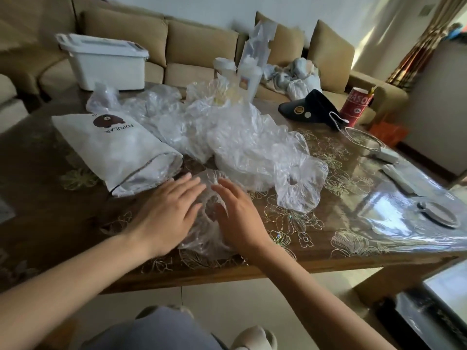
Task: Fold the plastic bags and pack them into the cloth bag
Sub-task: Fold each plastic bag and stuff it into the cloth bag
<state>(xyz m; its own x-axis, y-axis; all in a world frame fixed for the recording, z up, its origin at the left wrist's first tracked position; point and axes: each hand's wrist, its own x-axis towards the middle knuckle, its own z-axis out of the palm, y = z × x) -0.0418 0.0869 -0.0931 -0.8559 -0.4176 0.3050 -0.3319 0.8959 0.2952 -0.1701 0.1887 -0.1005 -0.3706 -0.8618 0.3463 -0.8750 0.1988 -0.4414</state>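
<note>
Left hand (pixel 169 213) and right hand (pixel 240 219): fingers straight, palms down, pressing clear plastic bag (pixel 202 239) onto table (pixel 353 205) | cloth bag (pixel 113 147): left, on its side, mouth just beside left hand | loose bag pile (pixel 240 137): centre | red cup (pixel 355 106): far right

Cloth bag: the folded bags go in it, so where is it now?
In the head view, the cloth bag lies on the left side of the table, just beyond the left hand, the plastic bag heap at its right.
</note>
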